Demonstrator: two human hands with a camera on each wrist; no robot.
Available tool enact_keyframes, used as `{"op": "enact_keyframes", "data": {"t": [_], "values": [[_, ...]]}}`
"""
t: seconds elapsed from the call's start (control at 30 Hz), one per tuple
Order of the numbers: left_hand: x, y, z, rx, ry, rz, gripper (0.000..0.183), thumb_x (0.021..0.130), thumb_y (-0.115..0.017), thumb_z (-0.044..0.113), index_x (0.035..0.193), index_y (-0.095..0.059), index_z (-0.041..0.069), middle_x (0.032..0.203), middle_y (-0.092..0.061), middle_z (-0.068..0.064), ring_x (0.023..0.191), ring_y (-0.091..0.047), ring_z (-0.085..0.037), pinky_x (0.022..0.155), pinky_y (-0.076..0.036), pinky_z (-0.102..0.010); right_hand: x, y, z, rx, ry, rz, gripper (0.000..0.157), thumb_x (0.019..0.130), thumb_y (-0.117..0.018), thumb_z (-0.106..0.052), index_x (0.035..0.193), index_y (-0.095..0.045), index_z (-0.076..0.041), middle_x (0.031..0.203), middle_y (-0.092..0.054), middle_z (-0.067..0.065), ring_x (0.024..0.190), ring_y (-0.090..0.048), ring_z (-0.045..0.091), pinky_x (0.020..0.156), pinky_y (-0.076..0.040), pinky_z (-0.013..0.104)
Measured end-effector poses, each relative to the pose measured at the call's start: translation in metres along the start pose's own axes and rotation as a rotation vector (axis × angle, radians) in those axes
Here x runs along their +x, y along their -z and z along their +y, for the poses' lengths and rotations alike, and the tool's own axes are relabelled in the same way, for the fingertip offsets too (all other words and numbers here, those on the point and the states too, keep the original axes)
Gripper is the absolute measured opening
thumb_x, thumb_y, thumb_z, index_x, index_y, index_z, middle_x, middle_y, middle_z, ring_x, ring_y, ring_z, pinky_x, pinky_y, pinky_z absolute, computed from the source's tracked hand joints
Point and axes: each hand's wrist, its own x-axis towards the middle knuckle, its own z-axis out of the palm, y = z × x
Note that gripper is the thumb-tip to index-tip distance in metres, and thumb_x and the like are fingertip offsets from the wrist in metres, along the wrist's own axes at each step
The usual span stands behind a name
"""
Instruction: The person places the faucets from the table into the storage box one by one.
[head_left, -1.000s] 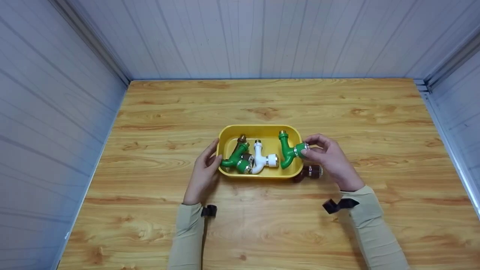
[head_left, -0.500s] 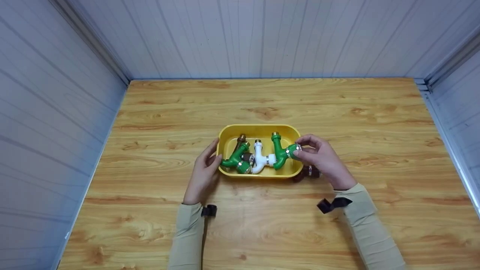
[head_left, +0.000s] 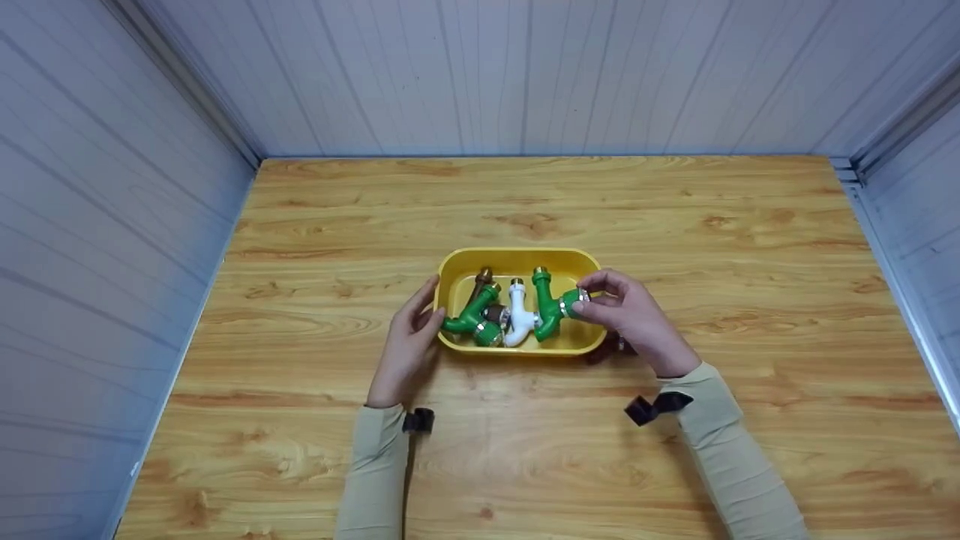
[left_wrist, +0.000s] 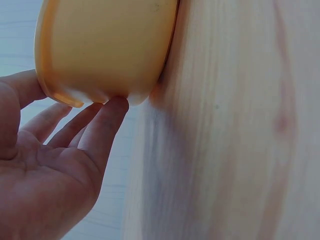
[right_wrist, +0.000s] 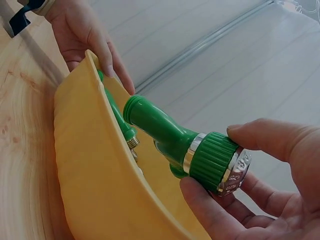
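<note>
My right hand (head_left: 630,322) pinches a green tap (head_left: 550,307) by its ribbed knob, between thumb and fingers. The tap is over the right half of a yellow plastic bin (head_left: 517,351), its spout overlapping the white tap (head_left: 517,311) in the head view. In the right wrist view the tap's green body (right_wrist: 160,127) hangs above the bin's rim. My left hand (head_left: 409,337) holds the bin's left end, thumb at the rim and fingertips against the outer wall (left_wrist: 110,55). Another green tap (head_left: 471,319) and a brown tap (head_left: 484,277) lie at the bin's left.
A dark brown tap (head_left: 600,354) lies on the wooden table (head_left: 525,450) by the bin's front right corner, partly hidden by my right hand. Pale panels (head_left: 480,75) wall the table at the back and both sides.
My right hand has moved left with the green tap, from the bin's right end toward the white tap. The left hand and bin stay nearly in place.
</note>
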Motion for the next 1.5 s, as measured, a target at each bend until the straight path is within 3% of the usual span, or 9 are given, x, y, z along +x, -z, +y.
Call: {"op": "enact_keyframes", "data": {"t": [0.2,0.43,0.63,0.77,1.0,1.23,1.5], "values": [[0.001,0.000,0.000,0.009,0.008,0.008,0.052,0.097,-0.051,-0.003,0.146,-0.039,0.009,0.148,-0.038,-0.011,0.127,-0.045,-0.034,0.101,-0.043,-0.029,0.002,-0.005,0.001,-0.024,0.027,-0.011,0.047,0.080,-0.079,-0.019,0.116,-0.055,-0.001,0.120,-0.051,0.016,0.098,-0.061,0.026,0.085,-0.053,0.033],[0.000,0.000,0.008,-0.008,0.031,-0.013,0.053,0.097,-0.049,-0.004,0.147,-0.034,0.005,0.150,-0.033,-0.017,0.128,-0.042,-0.039,0.101,-0.042,-0.028,0.005,-0.011,0.004,-0.054,0.010,-0.035,0.047,0.080,-0.079,-0.024,0.116,-0.055,-0.003,0.121,-0.051,0.014,0.102,-0.060,0.028,0.088,-0.052,0.033],[-0.004,-0.003,0.024,-0.012,0.052,-0.029,0.054,0.097,-0.049,-0.005,0.147,-0.032,0.000,0.150,-0.031,-0.022,0.129,-0.041,-0.041,0.102,-0.041,-0.033,0.007,-0.015,0.005,-0.030,0.048,-0.041,0.045,0.082,-0.077,-0.017,0.116,-0.054,0.001,0.118,-0.051,0.015,0.096,-0.062,0.025,0.082,-0.053,0.030],[-0.005,-0.004,0.027,-0.010,0.057,-0.025,0.053,0.097,-0.049,-0.004,0.147,-0.032,0.000,0.149,-0.032,-0.022,0.129,-0.041,-0.041,0.102,-0.041,-0.034,0.008,-0.019,0.006,-0.021,0.061,-0.040,0.041,0.083,-0.076,-0.014,0.114,-0.055,0.001,0.115,-0.052,0.015,0.091,-0.063,0.023,0.079,-0.054,0.029],[-0.005,-0.005,0.025,-0.013,0.054,-0.021,0.053,0.097,-0.049,-0.005,0.147,-0.033,0.001,0.150,-0.032,-0.021,0.130,-0.040,-0.040,0.101,-0.042,-0.032,0.011,-0.022,0.008,-0.026,0.049,-0.035,0.041,0.083,-0.077,-0.018,0.114,-0.056,-0.001,0.116,-0.052,0.015,0.091,-0.062,0.025,0.081,-0.054,0.030],[0.000,0.000,0.001,0.019,0.013,0.010,0.052,0.097,-0.052,0.001,0.146,-0.040,0.012,0.148,-0.038,-0.010,0.127,-0.046,-0.031,0.099,-0.044,-0.028,0.014,-0.025,0.008,-0.047,0.054,-0.031,0.041,0.082,-0.077,-0.019,0.114,-0.057,-0.002,0.117,-0.053,0.015,0.096,-0.061,0.027,0.084,-0.053,0.032],[0.000,0.000,0.000,0.051,0.022,0.021,0.052,0.097,-0.052,0.001,0.146,-0.041,0.013,0.147,-0.039,-0.007,0.126,-0.047,-0.029,0.099,-0.044,-0.027,0.014,-0.027,0.007,-0.065,0.059,-0.026,0.039,0.082,-0.077,-0.015,0.113,-0.057,-0.002,0.116,-0.054,0.015,0.097,-0.061,0.028,0.084,-0.053,0.032]]}}
